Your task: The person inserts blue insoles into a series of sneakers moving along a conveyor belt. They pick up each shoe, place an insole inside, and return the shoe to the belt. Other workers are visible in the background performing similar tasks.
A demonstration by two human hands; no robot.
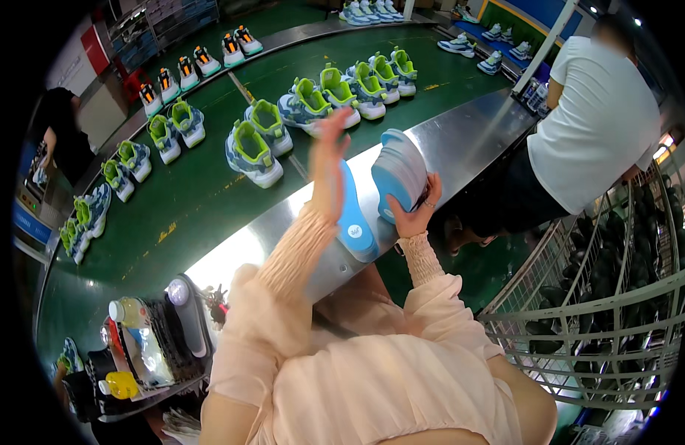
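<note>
A stack of blue and grey insoles [406,167] stands fanned on the metal ledge. My right hand [415,216] is closed round its near end, thumb on the blue face, with a ring on one finger. To the left, a single blue insole [355,222] with a round white mark lies flat on the ledge. My left hand [330,167] is raised above that insole's far end, blurred by motion. Its fingers point away from me, stretched out, and nothing shows in them. Just beyond its fingertips is a blue-grey sneaker [307,104] with a lime-green lining, partly covered by the hand.
Several more sneakers [255,154] stand in pairs on the green conveyor belt [186,230] beyond the metal ledge [472,144]. A person in a white shirt [598,119] stands at right. Nearby is a wire cart [617,308] of dark shoe-shaped pieces. Bottles [123,384] crowd a lower-left shelf.
</note>
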